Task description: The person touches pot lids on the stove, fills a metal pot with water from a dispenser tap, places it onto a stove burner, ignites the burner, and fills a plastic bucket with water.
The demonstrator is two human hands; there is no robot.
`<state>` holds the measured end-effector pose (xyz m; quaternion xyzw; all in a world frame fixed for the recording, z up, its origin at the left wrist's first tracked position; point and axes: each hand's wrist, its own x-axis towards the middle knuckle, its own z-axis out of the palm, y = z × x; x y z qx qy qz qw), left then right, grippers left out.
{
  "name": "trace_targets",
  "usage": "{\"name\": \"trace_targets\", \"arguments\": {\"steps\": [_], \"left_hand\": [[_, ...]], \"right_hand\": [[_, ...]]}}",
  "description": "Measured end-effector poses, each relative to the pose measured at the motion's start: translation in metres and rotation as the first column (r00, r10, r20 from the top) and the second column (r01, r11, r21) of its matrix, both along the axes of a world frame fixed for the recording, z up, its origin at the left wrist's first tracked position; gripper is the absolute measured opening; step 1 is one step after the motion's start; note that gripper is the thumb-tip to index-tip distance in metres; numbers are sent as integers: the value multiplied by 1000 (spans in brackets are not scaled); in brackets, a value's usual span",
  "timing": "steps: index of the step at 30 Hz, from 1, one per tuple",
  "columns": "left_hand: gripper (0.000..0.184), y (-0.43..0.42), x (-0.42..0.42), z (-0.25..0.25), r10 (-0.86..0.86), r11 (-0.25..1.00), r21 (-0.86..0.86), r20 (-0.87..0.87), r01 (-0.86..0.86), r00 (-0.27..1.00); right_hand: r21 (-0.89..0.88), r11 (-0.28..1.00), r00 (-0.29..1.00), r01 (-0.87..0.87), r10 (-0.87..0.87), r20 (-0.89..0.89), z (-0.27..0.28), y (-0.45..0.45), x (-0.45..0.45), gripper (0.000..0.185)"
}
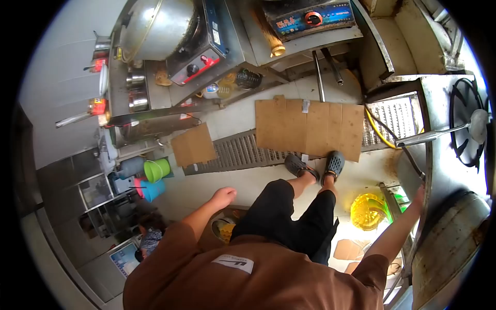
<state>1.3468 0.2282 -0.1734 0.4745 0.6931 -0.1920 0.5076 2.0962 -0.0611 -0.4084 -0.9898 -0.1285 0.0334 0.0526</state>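
My left hand [224, 197] hangs in front of my body at the left, its fingers curled in, with nothing seen in it. Below it is a round container with yellow contents [225, 230], partly hidden by my arm and shorts. My right hand [419, 195] is at the edge of the metal counter on the right. The lower end of a dark rod [413, 163] is close to it; its fingers are too hidden to show whether they grip the rod. Just above, a metal ladle [478, 126] lies across the black burner ring [460, 147].
Cardboard sheets [310, 126] lie over a floor drain grate [237, 155]. A large pot [157, 28] and a blue-fronted stove [312, 19] stand ahead. Green [156, 169] and blue buckets [151, 190] are at left. A jug of yellow oil [368, 212] sits right. Another person [150, 240] is lower left.
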Motion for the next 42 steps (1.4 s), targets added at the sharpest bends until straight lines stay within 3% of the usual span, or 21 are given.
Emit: {"name": "trace_targets", "arguments": {"steps": [2, 4, 7, 15, 28, 33, 38, 39, 40, 41, 42], "left_hand": [[25, 9, 16, 5, -13, 1000, 5, -16, 13, 1000], [25, 16, 21, 12, -19, 1000, 2, -29, 19, 999], [27, 16, 23, 16, 14, 1000, -1, -53, -14, 998], [28, 1, -5, 3, -99, 994, -48, -72, 96, 992], [29, 19, 22, 5, -86, 996, -44, -57, 84, 995], [28, 11, 16, 15, -4, 1000, -20, -22, 3, 1000], [27, -21, -14, 17, 128, 991, 30, 58, -130, 990], [27, -30, -19, 20, 158, 986, 40, 78, -161, 984], [26, -41, -22, 26, 252, 964, 59, 108, -259, 962], [26, -51, -28, 33, 287, 952, 72, 136, -299, 948], [26, -63, -33, 41, 321, 937, 90, 159, -338, 934]], "right_hand": [[380, 878, 953, 291, -233, -191, -4, -6, -8, 28], [524, 736, 900, 428, -297, -319, -11, -8, -18, 27], [595, 606, 848, 528, -334, -412, -17, -12, -28, 26], [631, 432, 765, 644, -354, -539, -27, -18, -44, 24], [662, 137, 666, 737, -316, -676, -34, -15, -60, 26], [641, 35, 624, 767, -271, -732, -19, -3, -78, 28], [504, -157, 501, 849, -64, -863, 5, 25, -147, 31], [461, -126, 460, 878, -41, -887, 13, 34, -173, 32], [484, 135, 500, 865, -145, -854, 34, 54, -211, 29], [441, 341, 458, 830, 34, -888, 39, 53, -239, 21], [499, 865, 732, 60, 301, -611, 16, 32, -255, 19]]}}
